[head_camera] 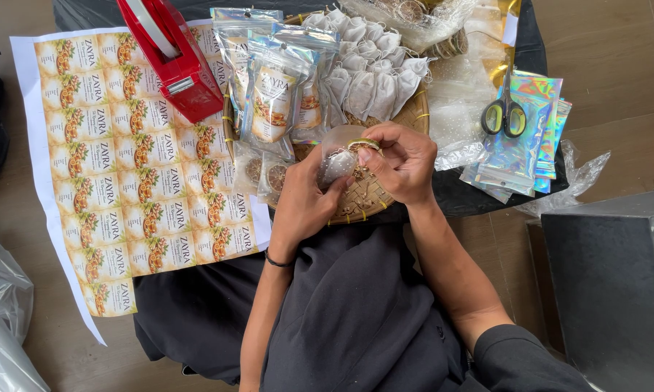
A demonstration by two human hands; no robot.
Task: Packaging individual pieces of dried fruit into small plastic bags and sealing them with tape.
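My left hand (pixel 303 205) and my right hand (pixel 401 163) meet over a woven round tray (pixel 370 199) and together hold a small sheer pouch (pixel 339 161) with something pale inside. The right fingers pinch a thin dried citrus slice (pixel 363 144) at the pouch's mouth. On the tray lie several white drawstring bags (pixel 374 69), several clear packets with printed labels (pixel 272 98), and loose dried slices in clear film (pixel 265 174).
A sheet of printed stickers (pixel 124 160) lies at the left with a red tape dispenser (pixel 171 51) on it. Black-handled scissors (pixel 505 112) rest on a stack of iridescent pouches (pixel 526 138) at the right. A dark box (pixel 610 283) stands at lower right.
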